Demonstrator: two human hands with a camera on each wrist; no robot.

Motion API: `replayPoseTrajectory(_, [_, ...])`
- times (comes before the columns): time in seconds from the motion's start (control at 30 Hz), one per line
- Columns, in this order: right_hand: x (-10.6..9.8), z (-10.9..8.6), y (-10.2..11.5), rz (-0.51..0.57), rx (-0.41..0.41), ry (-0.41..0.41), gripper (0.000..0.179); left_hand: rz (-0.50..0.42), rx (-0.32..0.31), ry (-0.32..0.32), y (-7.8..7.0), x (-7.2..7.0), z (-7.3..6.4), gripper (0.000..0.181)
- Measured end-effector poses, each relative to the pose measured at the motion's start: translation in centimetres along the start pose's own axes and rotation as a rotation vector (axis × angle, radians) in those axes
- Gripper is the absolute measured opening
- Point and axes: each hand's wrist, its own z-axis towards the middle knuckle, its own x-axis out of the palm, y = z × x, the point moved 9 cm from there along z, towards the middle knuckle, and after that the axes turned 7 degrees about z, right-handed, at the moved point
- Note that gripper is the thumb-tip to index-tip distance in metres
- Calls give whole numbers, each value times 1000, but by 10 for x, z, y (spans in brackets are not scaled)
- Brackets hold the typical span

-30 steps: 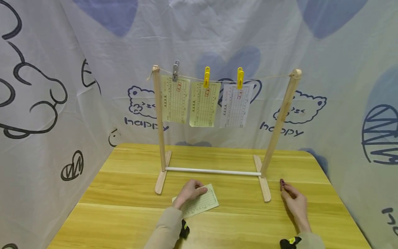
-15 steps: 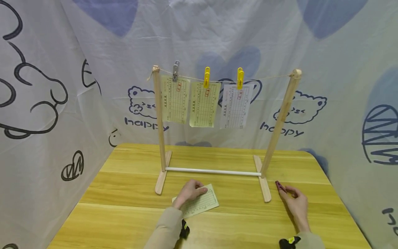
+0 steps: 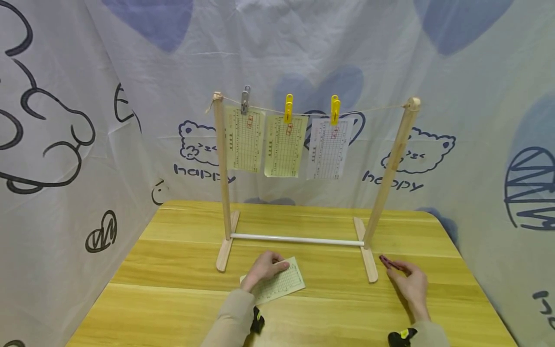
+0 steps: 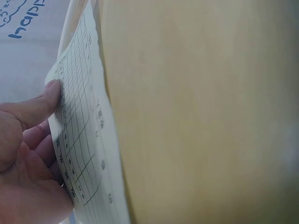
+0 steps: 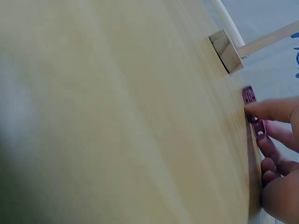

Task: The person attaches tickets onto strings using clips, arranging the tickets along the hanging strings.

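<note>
My left hand (image 3: pixel 265 270) pinches a pale green printed paper form (image 3: pixel 286 283) by its edge, low over the table. In the left wrist view the thumb lies on the form's (image 4: pixel 88 126) printed face, with the other fingers behind it. At the right, my right hand (image 3: pixel 409 283) holds a dark maroon clothes peg (image 3: pixel 387 261) beside the stand's right foot. Seen from the right wrist, the peg (image 5: pixel 249 94) sits between thumb and fingers, close to the tabletop. Its tip points left and away from me in the head view.
A wooden stand (image 3: pixel 387 185) with a white crossbar (image 3: pixel 299 239) carries a string (image 3: pixel 377 109). Two greenish forms (image 3: pixel 284 152) and a white form (image 3: pixel 328 154) hang from it by a grey peg (image 3: pixel 245 100) and two yellow pegs (image 3: pixel 335 110). A patterned cloth (image 3: pixel 243 38) hangs behind.
The maroon peg has turned in my right fingers, its tip swinging from pointing away to pointing left. My left hand and its form have stayed still.
</note>
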Motion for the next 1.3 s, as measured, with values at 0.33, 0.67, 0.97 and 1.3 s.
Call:
replayPoseTrajectory(0.33, [3,2,2,-39,-43,44,46,-9,11,5,0,0,0,23])
replayPoseTrajectory(0.67, [-2,-3,5,-13,-65,-15,33,-21,10,8,-1,0,-1,22])
replayPoseTrajectory(0.97, [-6,-1,-2,10,-10,-57,37,-22,25,11,-1,0,0,22])
replayPoseTrajectory(1.3, [-6,-6,-9,227,147,-57,58,-9,30,10,-2,-1,-1,23])
